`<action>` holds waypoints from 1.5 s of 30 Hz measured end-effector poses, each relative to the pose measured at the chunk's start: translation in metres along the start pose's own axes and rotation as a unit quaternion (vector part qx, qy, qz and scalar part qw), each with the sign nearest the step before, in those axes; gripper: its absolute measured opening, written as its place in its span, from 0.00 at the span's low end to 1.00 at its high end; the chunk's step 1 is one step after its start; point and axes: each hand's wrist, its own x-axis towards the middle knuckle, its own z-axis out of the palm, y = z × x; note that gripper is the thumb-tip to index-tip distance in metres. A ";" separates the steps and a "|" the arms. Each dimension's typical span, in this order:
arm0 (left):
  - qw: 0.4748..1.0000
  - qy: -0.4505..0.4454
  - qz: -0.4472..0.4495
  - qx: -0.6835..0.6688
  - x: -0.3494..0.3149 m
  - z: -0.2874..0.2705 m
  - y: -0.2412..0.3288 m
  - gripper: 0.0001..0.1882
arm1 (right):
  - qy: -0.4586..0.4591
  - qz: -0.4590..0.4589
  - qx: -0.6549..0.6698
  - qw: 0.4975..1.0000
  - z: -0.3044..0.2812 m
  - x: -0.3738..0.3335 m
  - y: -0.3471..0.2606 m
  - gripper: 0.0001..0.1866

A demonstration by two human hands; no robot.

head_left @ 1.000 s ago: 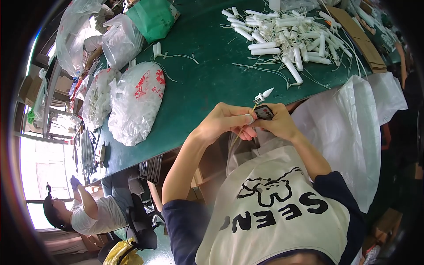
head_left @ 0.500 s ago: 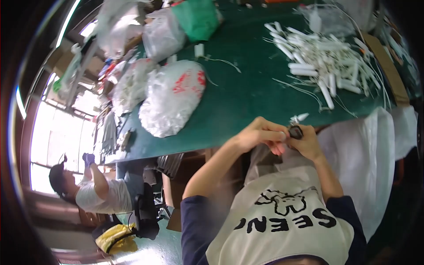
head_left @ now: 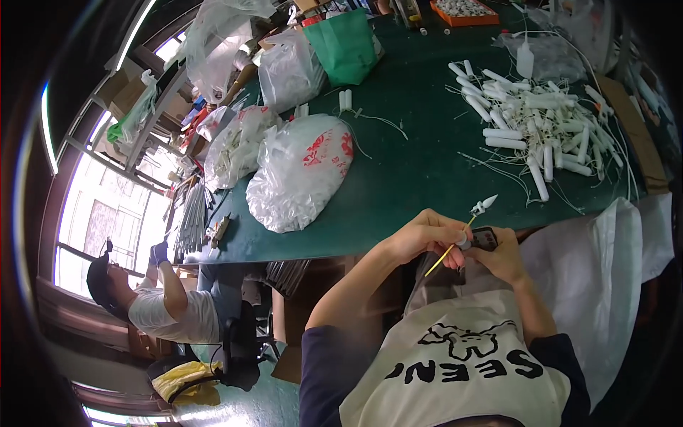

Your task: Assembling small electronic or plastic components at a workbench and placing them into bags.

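Note:
At the table's near edge my hands meet in front of me. Closed in a pinch, my left hand [head_left: 434, 238] grips a thin yellow stick [head_left: 438, 262] that slants up past the fingers. Small white pieces with a pointed tip [head_left: 485, 205] sit at its upper end. Curled around a small dark box-like object [head_left: 485, 239] with reddish spots on its face is my right hand [head_left: 506, 257]. A small whitish round piece [head_left: 464, 242] shows between the two hands; which hand holds it I cannot tell.
White cylinders with thin cords [head_left: 548, 128] lie heaped on the green table [head_left: 420, 167] at the right. Plastic bags [head_left: 299, 178] and a green bag [head_left: 345, 50] stand left. An orange tray [head_left: 466, 16] is at the back. Another person [head_left: 174, 313] sits far left.
My view has shifted, so the table and bags appear lower and further right. The yellow stick, mostly hidden before, now shows along its length, and the dark object's face is visible.

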 end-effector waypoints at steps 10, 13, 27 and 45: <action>0.991 0.031 -0.033 0.126 -0.004 0.014 0.015 0.11 | 0.000 0.003 -0.009 1.000 -0.003 -0.004 -0.014 0.10; 0.985 0.063 -0.013 0.158 -0.005 0.011 0.021 0.12 | 0.032 -0.005 0.043 0.999 -0.006 -0.006 -0.012 0.11; 0.721 0.384 0.160 0.555 0.036 -0.062 -0.007 0.09 | 0.128 -0.103 -0.072 0.984 -0.032 -0.020 -0.022 0.10; 0.983 0.130 0.045 0.122 0.047 0.034 -0.012 0.29 | 0.288 -0.293 -0.283 0.867 -0.030 -0.039 -0.033 0.20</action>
